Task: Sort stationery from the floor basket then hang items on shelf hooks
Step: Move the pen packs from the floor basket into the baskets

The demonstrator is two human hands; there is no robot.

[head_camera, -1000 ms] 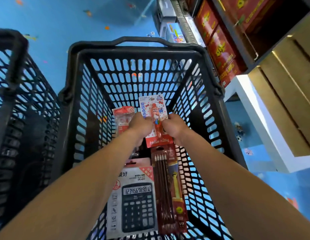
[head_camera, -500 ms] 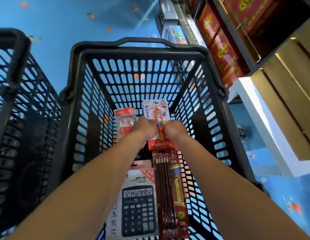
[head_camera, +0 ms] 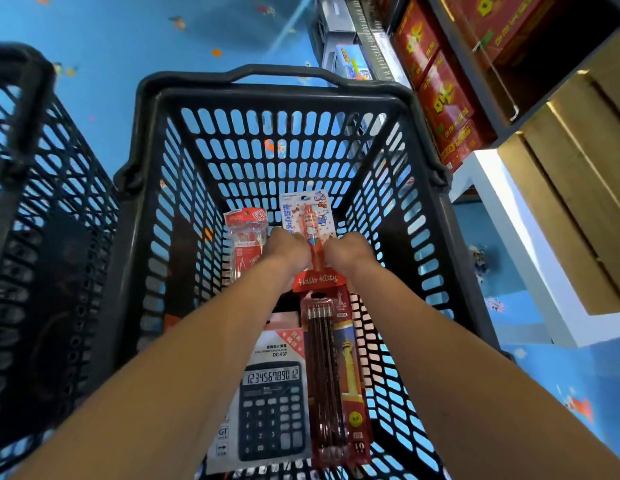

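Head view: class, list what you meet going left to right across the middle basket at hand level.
Red-topped clear pack → left hand → Hello Kitty pen pack → right hand.

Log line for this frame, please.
phase: sorting | left-hand grip: holds red-and-white Hello Kitty pen card | right-hand grip: holds same card | black slotted plastic basket: grey calculator pack, red pencil pack inside
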